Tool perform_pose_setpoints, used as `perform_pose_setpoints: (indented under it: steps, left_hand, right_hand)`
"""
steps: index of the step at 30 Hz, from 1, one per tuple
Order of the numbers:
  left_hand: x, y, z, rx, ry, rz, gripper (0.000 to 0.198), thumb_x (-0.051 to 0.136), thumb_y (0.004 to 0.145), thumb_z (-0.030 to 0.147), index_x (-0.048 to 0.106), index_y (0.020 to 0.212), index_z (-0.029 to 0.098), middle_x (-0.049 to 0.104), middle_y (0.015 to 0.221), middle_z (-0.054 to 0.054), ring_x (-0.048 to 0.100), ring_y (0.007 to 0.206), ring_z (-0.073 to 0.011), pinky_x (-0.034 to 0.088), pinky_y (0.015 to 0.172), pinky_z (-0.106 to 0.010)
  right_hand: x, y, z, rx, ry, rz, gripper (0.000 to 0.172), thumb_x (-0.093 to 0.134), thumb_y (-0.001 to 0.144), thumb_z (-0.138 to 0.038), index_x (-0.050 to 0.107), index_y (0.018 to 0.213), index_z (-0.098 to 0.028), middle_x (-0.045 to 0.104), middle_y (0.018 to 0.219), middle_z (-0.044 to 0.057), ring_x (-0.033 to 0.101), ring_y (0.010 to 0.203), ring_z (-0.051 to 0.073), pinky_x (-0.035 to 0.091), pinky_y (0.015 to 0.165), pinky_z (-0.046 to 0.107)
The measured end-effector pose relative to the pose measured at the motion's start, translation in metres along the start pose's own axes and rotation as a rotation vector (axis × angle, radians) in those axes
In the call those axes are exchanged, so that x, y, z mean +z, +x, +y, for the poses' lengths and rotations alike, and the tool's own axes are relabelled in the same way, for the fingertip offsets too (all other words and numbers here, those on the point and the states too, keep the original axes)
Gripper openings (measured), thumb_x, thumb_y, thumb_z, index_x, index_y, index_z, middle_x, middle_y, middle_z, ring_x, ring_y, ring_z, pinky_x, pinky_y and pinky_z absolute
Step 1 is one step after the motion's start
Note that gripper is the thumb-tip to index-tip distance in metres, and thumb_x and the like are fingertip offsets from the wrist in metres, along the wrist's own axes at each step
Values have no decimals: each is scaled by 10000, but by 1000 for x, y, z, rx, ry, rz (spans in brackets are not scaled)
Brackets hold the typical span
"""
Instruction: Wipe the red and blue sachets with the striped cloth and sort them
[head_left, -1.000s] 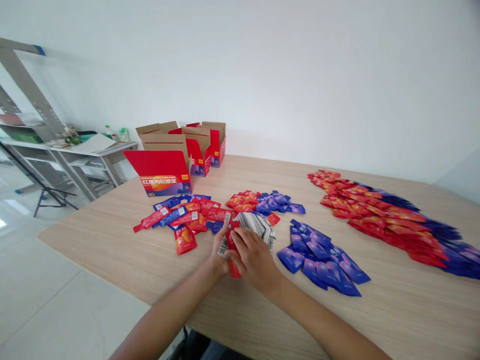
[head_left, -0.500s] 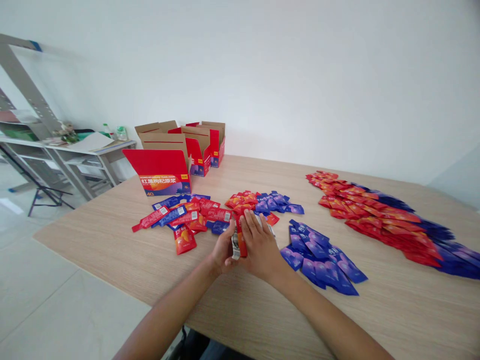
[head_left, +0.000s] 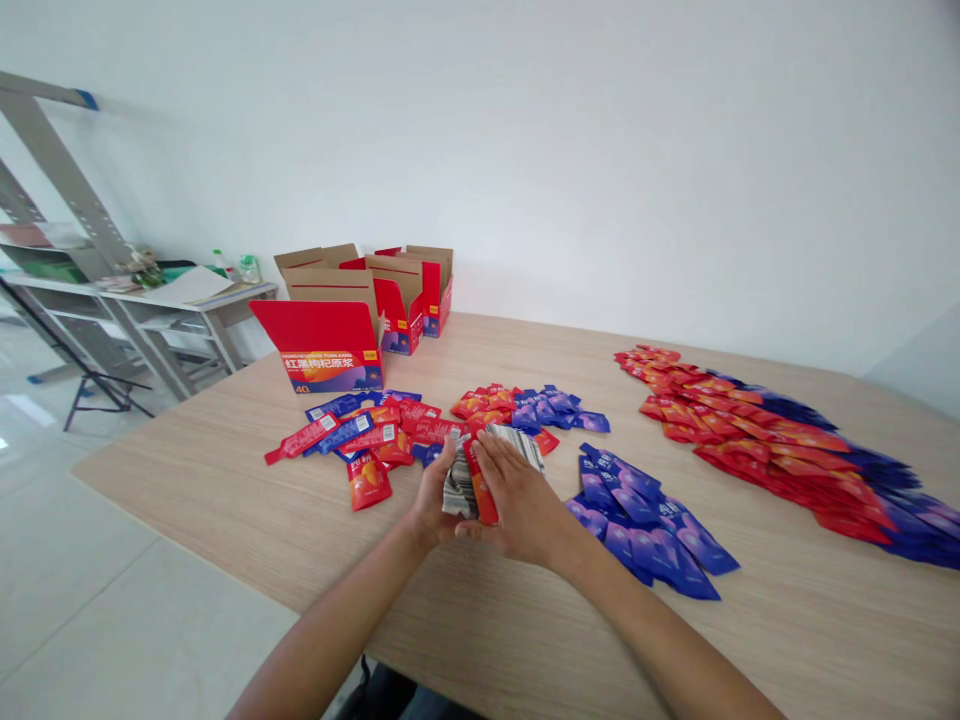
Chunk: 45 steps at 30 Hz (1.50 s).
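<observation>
Between my two hands is a stack of pouches (head_left: 460, 484), its silvery layered edges showing and a red face turned up. My left hand (head_left: 432, 508) grips the stack's left side, thumb up along the edge. Lying over the top and right side, my right hand (head_left: 521, 497) presses on the stack with its fingers together and hides part of it. Just beyond and left of the hands is a loose pile of red and blue pouches (head_left: 369, 482). Blue pouches (head_left: 651, 530) lie fanned out right of my right hand.
Open red cardboard boxes (head_left: 322, 340) stand at the table's back left. Past my hands lie small rows of red pouches (head_left: 486, 400) and blue pouches (head_left: 551, 405). A long overlapping spread of red and blue pouches (head_left: 772, 450) covers the right side. A side desk (head_left: 195, 305) stands left.
The stack has tilted and fanned between my hands, so more of its silvery layered edges shows on both sides of the red face. My right hand has shifted slightly down.
</observation>
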<state>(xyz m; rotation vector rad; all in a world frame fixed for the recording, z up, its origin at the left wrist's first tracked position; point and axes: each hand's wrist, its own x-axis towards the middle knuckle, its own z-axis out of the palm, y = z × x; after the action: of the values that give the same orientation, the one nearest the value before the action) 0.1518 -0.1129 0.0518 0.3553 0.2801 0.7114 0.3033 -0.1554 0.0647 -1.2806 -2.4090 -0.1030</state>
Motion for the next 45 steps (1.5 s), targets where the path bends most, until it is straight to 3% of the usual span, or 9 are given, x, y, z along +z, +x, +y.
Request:
perform_pose_setpoints:
  steps: [11, 18, 20, 25, 29, 34, 38, 41, 45]
  left_hand:
    - [-8, 2, 10, 128, 4, 39, 590, 373, 1024, 513, 739, 874, 75, 764, 807, -130, 737, 726, -195, 578, 728, -274]
    - [-8, 3, 7, 137, 52, 55, 598, 389, 1012, 541, 751, 944, 70, 773, 831, -131, 742, 758, -224, 573, 787, -321]
    - [-6, 4, 8, 167, 48, 55, 579, 383, 1017, 522, 750, 1009, 74, 780, 878, -134, 748, 872, -258, 553, 896, -376]
    - [-4, 4, 10, 180, 34, 23, 458, 477, 995, 464, 743, 1067, 98, 780, 1009, -142, 719, 1049, -304, 500, 1013, -455]
    - [-7, 5, 10, 193, 23, 10, 435, 471, 998, 443, 740, 1064, 107, 776, 1045, -139, 716, 1062, -293, 507, 1012, -451]
    - [-5, 4, 7, 163, -12, -20, 520, 391, 1017, 487, 732, 1085, 101, 766, 1061, -144, 704, 1089, -286, 497, 1034, -436]
    - [-4, 2, 7, 123, -29, -29, 523, 417, 1001, 520, 727, 1125, 117, 767, 1056, -128, 698, 1106, -275, 491, 1050, -393]
    - [-5, 0, 9, 152, -32, -21, 538, 396, 1014, 511, 739, 1075, 102, 777, 995, -131, 718, 1055, -253, 515, 1020, -374]
    - [-3, -1, 10, 163, -48, 12, 596, 329, 1037, 513, 749, 1004, 91, 785, 984, -123, 745, 957, -216, 550, 951, -333]
  right_hand:
    - [-39, -2, -19, -63, 61, -251, 887, 759, 802, -530, 491, 1455, 6, 419, 1543, 286, 419, 1440, 371, 298, 1219, 513]
    - [-67, -8, -7, -11, 325, -310, 573, 605, 924, -313, 531, 1455, -113, 573, 1452, 192, 599, 1286, 306, 461, 1095, 451]
    - [-68, -8, 4, 32, 481, -206, 471, 522, 974, -306, 567, 1430, -194, 655, 1372, 124, 653, 1209, 269, 495, 1045, 431]
    - [-33, 1, 28, 355, 739, 367, 286, 568, 939, -397, 742, 1098, -235, 763, 1136, 73, 693, 1094, 267, 521, 987, 442]
    - [0, 5, 32, 417, 564, 455, 186, 622, 883, -343, 746, 923, -209, 754, 1051, 96, 697, 1009, 267, 534, 953, 460]
    - [11, 1, 23, 143, 53, 310, 385, 436, 977, -180, 652, 1294, -154, 505, 1501, 193, 463, 1394, 315, 369, 1139, 567]
    - [5, -1, 15, -45, -135, 102, 519, 405, 950, -93, 495, 1460, -73, 427, 1565, 209, 360, 1478, 299, 299, 1212, 531]
    - [-3, -1, 7, -88, -148, 33, 524, 467, 999, -263, 472, 1472, -40, 454, 1543, 222, 363, 1478, 312, 262, 1236, 523]
    - [-5, -1, -3, -91, -119, -25, 959, 632, 867, -659, 403, 1503, 21, 390, 1562, 285, 321, 1489, 383, 243, 1238, 544]
